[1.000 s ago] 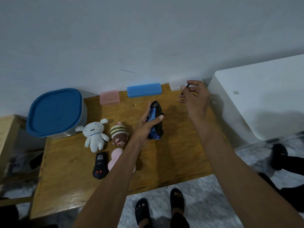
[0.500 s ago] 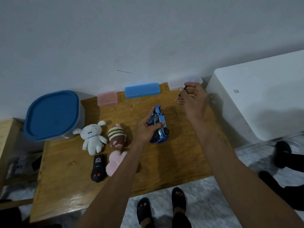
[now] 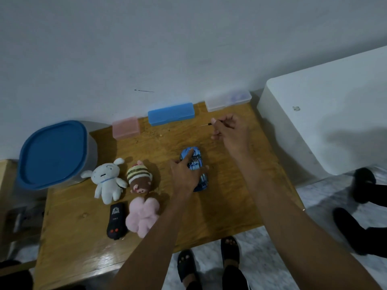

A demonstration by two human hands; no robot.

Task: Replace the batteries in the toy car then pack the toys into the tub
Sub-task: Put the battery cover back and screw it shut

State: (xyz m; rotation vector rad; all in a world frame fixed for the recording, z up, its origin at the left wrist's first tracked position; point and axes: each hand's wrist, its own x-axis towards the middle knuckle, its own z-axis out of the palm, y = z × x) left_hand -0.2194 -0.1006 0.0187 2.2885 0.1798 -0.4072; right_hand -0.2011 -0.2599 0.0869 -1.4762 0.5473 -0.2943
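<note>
your left hand [image 3: 184,174] rests on the car [image 3: 196,170] mid-table, fingers straight; your right hand [image 3: 230,132] pinches a screwdriver [image 3: 206,124]. the car looks light, hard and prone to rolling, so grip its sides

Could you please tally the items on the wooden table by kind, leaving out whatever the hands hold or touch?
Plush toys: 3 (white, striped brown, pink)
Small plastic cases: 3 (pink, blue, clear)
Remote control: 1
Total: 7
</note>
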